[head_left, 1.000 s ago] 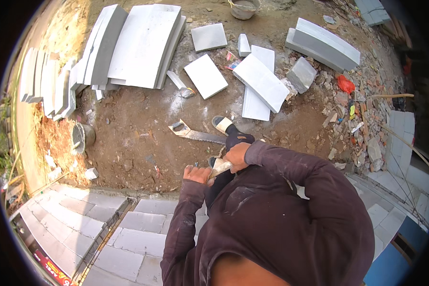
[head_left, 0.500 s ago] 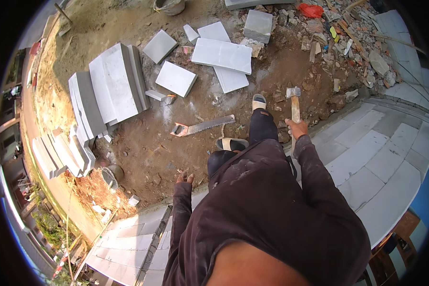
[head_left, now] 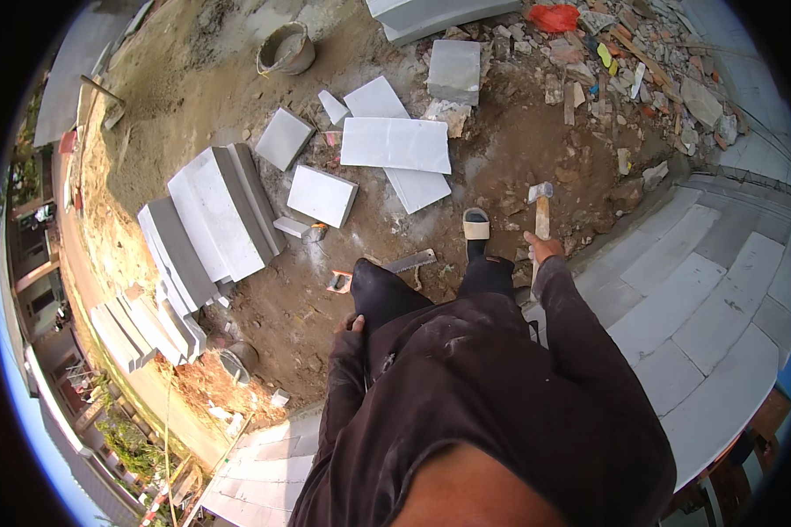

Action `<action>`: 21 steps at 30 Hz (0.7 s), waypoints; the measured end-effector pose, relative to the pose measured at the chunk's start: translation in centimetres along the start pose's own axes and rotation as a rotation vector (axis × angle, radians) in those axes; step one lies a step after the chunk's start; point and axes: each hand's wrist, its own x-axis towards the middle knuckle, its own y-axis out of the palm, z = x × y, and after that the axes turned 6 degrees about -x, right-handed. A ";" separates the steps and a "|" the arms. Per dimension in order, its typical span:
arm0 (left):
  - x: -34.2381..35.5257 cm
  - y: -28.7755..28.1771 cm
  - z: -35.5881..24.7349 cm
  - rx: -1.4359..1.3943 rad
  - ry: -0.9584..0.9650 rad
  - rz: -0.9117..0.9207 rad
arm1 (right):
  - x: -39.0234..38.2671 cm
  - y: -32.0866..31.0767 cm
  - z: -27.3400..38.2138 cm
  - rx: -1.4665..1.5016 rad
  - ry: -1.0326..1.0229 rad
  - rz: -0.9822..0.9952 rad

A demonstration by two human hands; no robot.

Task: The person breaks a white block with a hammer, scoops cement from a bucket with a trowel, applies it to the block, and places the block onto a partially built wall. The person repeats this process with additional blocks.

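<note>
My right hand (head_left: 547, 247) is closed round the wooden handle of a hammer (head_left: 542, 215), whose pale, dusty head points away from me. Beside my bent left knee hangs my left hand (head_left: 350, 324), holding nothing, its foreshortened fingers slightly apart. Partly behind that knee, a hand saw (head_left: 409, 261) with an orange-and-white handle lies on the dirt. Past it are a pale rectangular block (head_left: 322, 196) and a small block piece (head_left: 291, 227). Further off, one long block (head_left: 395, 145) rests across another (head_left: 419, 187).
Large pale blocks (head_left: 215, 211) stand in a row at left, with thinner slabs (head_left: 123, 329) nearer. A bucket (head_left: 287, 50) stands at the back, another (head_left: 238, 362) at lower left. Rubble (head_left: 650, 79) covers the far right. A block wall (head_left: 677, 272) runs along my right.
My left leg has lifted and bent, now covering part of the saw. My left hand has come closer to that leg. The hammer stays in my right hand, and the view has shifted.
</note>
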 end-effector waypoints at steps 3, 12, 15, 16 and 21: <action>2.6 -2.9 -1.3 0.065 0.008 -0.071 | 0.1 4.4 2.8 0.104 -0.003 0.029; 23.5 -9.2 -3.8 0.542 -0.073 0.145 | -0.4 18.6 4.2 0.228 -0.057 -0.110; 31.2 -7.8 -6.3 0.627 0.190 0.146 | 0.6 22.7 4.7 0.217 0.002 -0.235; 34.0 -6.7 -7.3 0.626 0.218 0.158 | 1.8 23.7 5.3 0.256 -0.020 -0.210; 49.1 2.0 -9.8 0.495 0.304 0.067 | 12.7 29.8 6.5 0.114 -0.207 -0.259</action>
